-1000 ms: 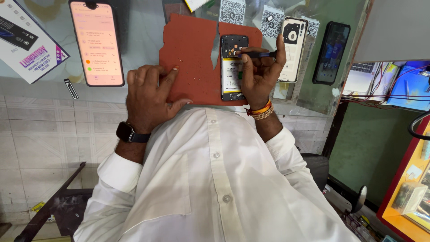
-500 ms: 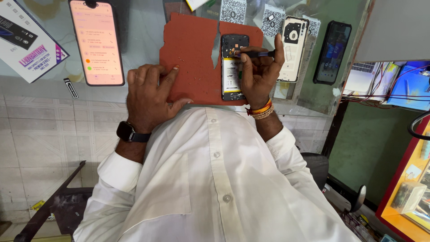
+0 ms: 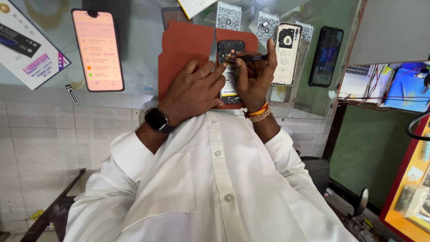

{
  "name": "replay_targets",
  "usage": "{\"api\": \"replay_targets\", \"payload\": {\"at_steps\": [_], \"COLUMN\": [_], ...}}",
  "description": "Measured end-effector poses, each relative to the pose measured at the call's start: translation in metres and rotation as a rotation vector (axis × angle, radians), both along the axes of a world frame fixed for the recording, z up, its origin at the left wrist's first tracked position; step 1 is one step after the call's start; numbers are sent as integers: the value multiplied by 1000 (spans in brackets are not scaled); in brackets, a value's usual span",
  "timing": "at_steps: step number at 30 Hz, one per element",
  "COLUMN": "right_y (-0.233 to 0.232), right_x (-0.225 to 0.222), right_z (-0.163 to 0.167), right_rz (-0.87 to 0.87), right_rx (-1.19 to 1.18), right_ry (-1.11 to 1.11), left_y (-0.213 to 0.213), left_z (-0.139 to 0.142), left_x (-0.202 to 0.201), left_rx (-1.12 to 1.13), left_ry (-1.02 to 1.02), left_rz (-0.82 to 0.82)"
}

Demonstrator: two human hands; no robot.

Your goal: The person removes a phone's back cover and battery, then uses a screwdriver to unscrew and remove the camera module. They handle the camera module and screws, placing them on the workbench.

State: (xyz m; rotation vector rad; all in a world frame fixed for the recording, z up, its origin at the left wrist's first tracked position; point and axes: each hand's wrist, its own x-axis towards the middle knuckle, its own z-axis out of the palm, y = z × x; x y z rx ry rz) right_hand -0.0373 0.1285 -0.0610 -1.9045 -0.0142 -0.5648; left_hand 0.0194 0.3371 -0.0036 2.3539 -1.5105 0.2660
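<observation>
My right hand pinches a thin dark tool, tip on the opened phone lying on the red mat. My left hand rests loosely spread, fingertips steadying the phone's edge. A slip, I judge, could gouge the exposed board. Around it the glass surface carries a lit phone, a white back cover and a dark phone; tiled wall below.

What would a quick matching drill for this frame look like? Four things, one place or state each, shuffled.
Things:
1. opened phone
2. lit phone
3. white back cover
4. dark phone

Places or states:
A. farthest toward the picture's right, screen dim
B. on the red mat, between both hands
C. on the glass at the picture's left, pink screen
D. just right of the mat, camera cutout showing

Pairs: 1-B, 2-C, 3-D, 4-A
</observation>
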Motion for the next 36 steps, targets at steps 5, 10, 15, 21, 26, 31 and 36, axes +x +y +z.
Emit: {"api": "replay_targets", "payload": {"at_steps": [5, 10, 15, 21, 26, 31, 36], "right_y": [-1, 0, 0, 0, -1, 1, -2], "right_x": [-1, -4, -4, -2, -2, 1, 6], "right_z": [0, 3, 4, 2, 0, 5, 34], "right_rz": [7, -44, -19, -3, 24, 47, 104], "right_rx": [-12, -1, -12, -43, -54, -52, -415], "right_ry": [-19, -48, -60, -60, -58, -69, -134], "left_y": [-4, -3, 0, 0, 0, 6, 34], "left_z": [-7, -10, -10, -11, -9, -9, -13], "left_x": [1, 2, -2, -2, -3, -2, -3], "left_rx": [-7, -19, -9, -10, -5, -58, -145], "left_ry": [117, 155, 154, 147, 152, 150, 130], "left_rz": [-3, -5, 6, 15, 14, 29, 165]}}
